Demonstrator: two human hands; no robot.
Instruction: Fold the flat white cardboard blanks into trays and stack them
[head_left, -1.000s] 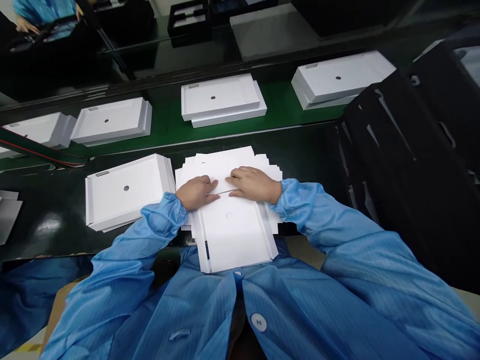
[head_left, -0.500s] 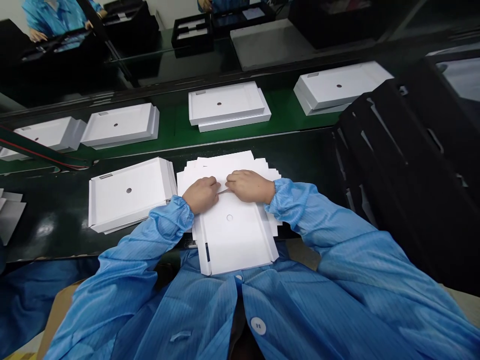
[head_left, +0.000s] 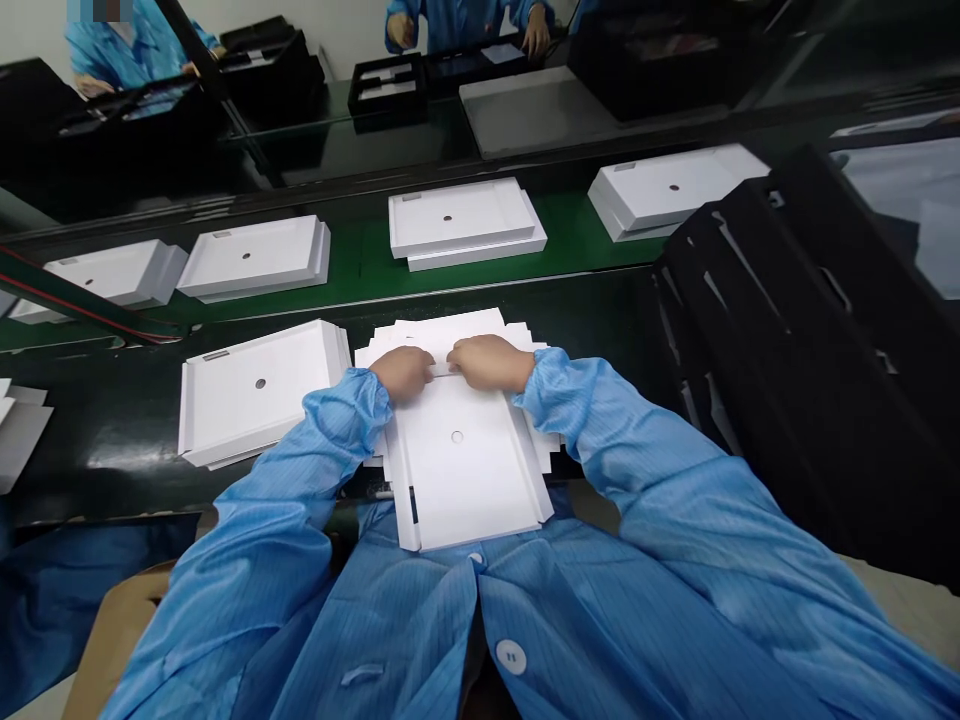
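A white cardboard tray blank (head_left: 472,485) with a round cut mark lies in front of me, its near end reaching over the bench edge to my jacket. Its side flaps are partly folded up. At its far end, my left hand (head_left: 405,373) has its fingers curled on the flap and is slightly blurred. My right hand (head_left: 491,362) pinches the same flap close beside it. Under the blank is a pile of flat white cardboard sheets (head_left: 472,323). To the left of my hands sits a stack of folded white trays (head_left: 292,385) with a round hole.
Beyond the bench, a green conveyor belt (head_left: 360,262) carries several pairs of white trays (head_left: 465,212). Black cases (head_left: 780,330) lean in a row at my right. More white card (head_left: 22,435) lies far left. Two co-workers in blue work across the line.
Both hands have shifted slightly along the far flap, and my right hand has moved a little left. The view has tilted up slightly. A co-worker's two hands now show at the top.
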